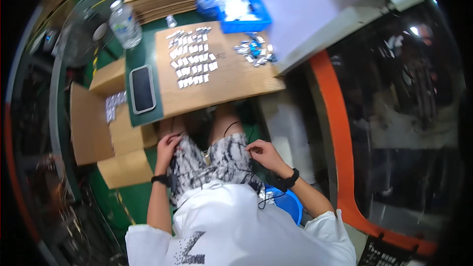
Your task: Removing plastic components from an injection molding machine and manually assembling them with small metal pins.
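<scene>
Both hands are down at my lap, below the work table's near edge. My left hand point(168, 149) is closed, its fingers bent together at the outer side of the left leg of my black-and-white patterned shorts point(229, 155). At the other leg my right hand point(266, 153) pinches the outer edge of the shorts. On the table, a brown cardboard sheet point(231, 86) carries rows of small silvery metal pieces point(192, 59). A loose pile of similar pieces with some blue among them point(255, 50) lies to their right. Neither hand touches these.
A phone point(143, 89) and a water bottle point(125, 25) are on the table's left. Behind stand a blue bin point(249, 12) and stacked cardboard point(160, 2). An open carton point(91, 128) is at left; a blue bucket point(290, 206) sits by my right hip. An orange-edged machine frame point(340, 152) borders the right.
</scene>
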`<state>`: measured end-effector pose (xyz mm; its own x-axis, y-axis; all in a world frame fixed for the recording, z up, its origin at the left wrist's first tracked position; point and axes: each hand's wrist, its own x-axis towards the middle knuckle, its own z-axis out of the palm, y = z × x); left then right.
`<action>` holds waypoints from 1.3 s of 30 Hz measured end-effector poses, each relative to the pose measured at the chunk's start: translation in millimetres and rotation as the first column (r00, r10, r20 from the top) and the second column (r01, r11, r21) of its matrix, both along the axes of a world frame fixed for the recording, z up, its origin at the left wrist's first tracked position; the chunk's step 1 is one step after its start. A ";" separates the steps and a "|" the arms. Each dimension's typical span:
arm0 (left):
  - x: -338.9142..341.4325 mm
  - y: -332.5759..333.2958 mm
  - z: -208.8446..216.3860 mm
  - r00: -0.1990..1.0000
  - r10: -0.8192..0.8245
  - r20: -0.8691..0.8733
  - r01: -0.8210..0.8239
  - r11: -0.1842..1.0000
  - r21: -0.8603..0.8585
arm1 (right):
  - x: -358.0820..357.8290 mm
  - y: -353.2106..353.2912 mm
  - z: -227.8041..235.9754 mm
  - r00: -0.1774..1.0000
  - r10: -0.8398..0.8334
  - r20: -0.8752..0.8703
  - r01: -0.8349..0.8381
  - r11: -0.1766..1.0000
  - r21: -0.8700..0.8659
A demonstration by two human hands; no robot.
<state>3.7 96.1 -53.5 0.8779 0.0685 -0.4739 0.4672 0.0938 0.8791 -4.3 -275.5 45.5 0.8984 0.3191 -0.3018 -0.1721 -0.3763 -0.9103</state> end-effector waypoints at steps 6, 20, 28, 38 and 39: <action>-14.5 1.3 -7.2 1.000 -0.001 -0.006 0.001 1.000 0.002 | -3.2 28.6 34.2 0.994 0.001 0.107 -0.039 0.936 0.351; -16.4 4.9 -8.3 0.999 0.054 0.004 -0.054 0.999 -0.005 | 9.6 23.4 17.3 0.955 -0.235 0.178 0.206 0.964 0.171; -3.7 5.9 -4.2 1.000 0.009 -0.001 -0.009 0.999 -0.036 | 18.2 24.5 -91.5 0.918 -0.395 0.032 0.390 0.916 0.097; -10.6 2.7 -2.1 0.999 0.033 0.010 -0.033 0.999 -0.014 | 66.0 36.7 -153.4 0.875 -0.479 0.072 0.479 0.878 0.019; -12.1 4.5 -1.5 0.999 0.041 0.010 -0.040 0.999 -0.012 | 72.1 42.0 -152.6 0.878 -0.473 0.071 0.472 0.881 0.021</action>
<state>-8.4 100.6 -55.1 0.8793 0.0985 -0.4659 0.4538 0.1230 0.8826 67.7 -233.5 -107.1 0.9618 -0.1479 -0.2305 -0.2631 -0.2640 -0.9280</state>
